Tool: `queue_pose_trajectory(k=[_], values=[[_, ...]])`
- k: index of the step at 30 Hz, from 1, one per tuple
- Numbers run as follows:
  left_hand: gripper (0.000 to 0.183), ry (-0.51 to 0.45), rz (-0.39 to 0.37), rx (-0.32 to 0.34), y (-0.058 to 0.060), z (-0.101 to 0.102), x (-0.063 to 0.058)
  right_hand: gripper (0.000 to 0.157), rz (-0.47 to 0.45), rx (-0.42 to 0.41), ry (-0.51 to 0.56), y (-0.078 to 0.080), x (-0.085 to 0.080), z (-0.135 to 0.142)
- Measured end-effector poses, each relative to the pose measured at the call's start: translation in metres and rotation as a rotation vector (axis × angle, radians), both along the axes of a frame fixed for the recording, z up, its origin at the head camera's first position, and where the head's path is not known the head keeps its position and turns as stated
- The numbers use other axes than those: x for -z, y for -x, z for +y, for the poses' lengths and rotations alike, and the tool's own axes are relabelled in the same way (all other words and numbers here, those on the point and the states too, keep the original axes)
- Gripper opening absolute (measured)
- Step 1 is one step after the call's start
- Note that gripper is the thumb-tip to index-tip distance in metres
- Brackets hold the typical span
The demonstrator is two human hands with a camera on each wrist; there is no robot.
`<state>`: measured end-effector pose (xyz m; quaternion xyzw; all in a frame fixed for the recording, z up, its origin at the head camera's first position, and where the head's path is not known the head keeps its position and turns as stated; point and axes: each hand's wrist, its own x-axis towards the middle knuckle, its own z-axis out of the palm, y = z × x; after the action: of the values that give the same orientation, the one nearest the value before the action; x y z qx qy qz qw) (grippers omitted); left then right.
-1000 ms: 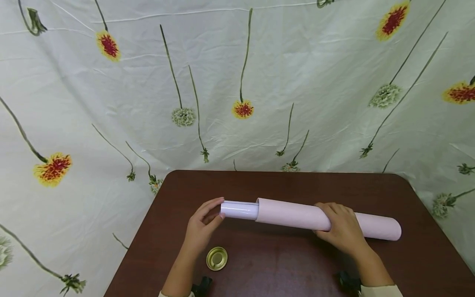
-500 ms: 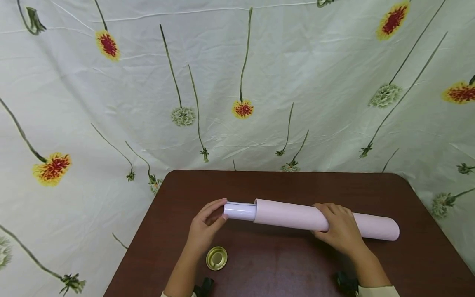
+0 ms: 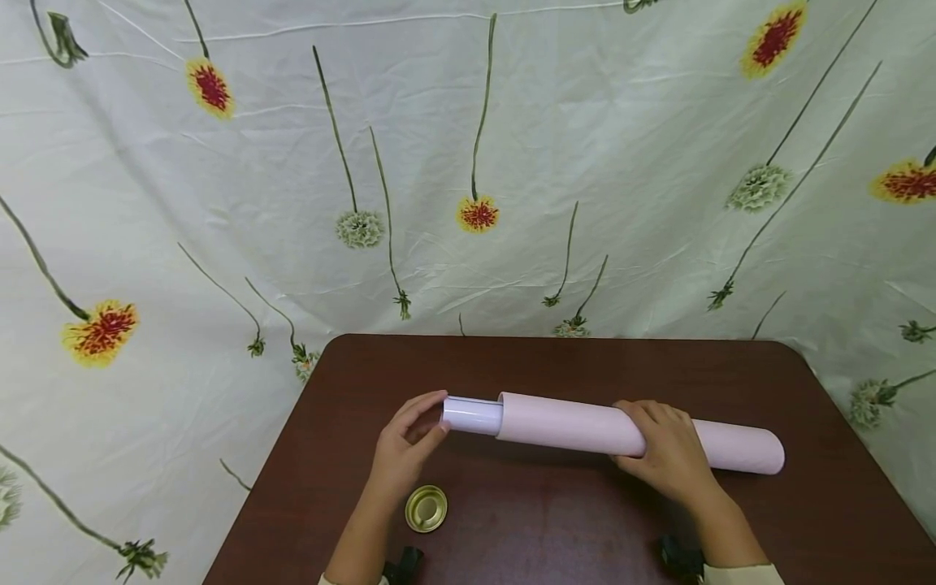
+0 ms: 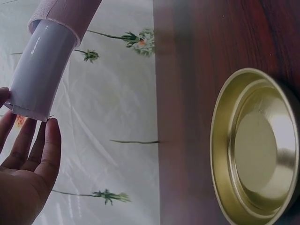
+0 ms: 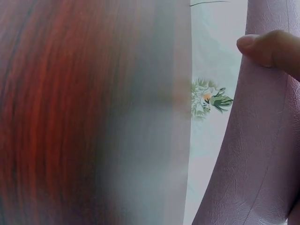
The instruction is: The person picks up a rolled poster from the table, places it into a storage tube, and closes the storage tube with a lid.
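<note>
Right hand (image 3: 667,451) grips a pale-pink cylindrical tube (image 3: 566,423). Left hand (image 3: 396,452), fingers apparently straight, touches its protruding glossy white roll (image 3: 473,415).

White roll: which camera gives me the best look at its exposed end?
The left wrist view: the white roll appears large, with the left hand touching its exposed end. The head view shows it smaller, projecting from the pink tube. The right wrist view shows the tube's outside but none of the roll.
</note>
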<state>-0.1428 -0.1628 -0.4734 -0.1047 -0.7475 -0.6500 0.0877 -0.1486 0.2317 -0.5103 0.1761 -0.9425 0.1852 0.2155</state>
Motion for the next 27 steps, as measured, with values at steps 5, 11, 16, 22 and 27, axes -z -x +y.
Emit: queue_pose_trajectory(k=[5,11,16,22,27], values=[[0.042,-0.020,-0.024,0.007,-0.0023,0.0016,0.0023,0.077,-0.004,-0.002,-0.002,-0.0004,0.0005,-0.0018],[0.042,-0.031,-0.029,0.026,-0.0033,0.0032,0.0069,0.077,-0.004,-0.002,-0.005,-0.0011,0.0008,-0.0035],[0.041,-0.034,-0.024,0.017,-0.0036,0.0046,0.0087,0.078,0.004,-0.005,-0.013,-0.0014,0.0009,-0.0043],[0.040,-0.038,-0.027,0.020,-0.0047,0.0072,0.0094,0.079,0.009,-0.008,-0.011,-0.0021,0.0022,-0.0049],[0.040,-0.034,-0.034,0.020,-0.0052,0.0087,0.0100,0.079,0.018,-0.010,-0.008,-0.0023,0.0029,-0.0061]])
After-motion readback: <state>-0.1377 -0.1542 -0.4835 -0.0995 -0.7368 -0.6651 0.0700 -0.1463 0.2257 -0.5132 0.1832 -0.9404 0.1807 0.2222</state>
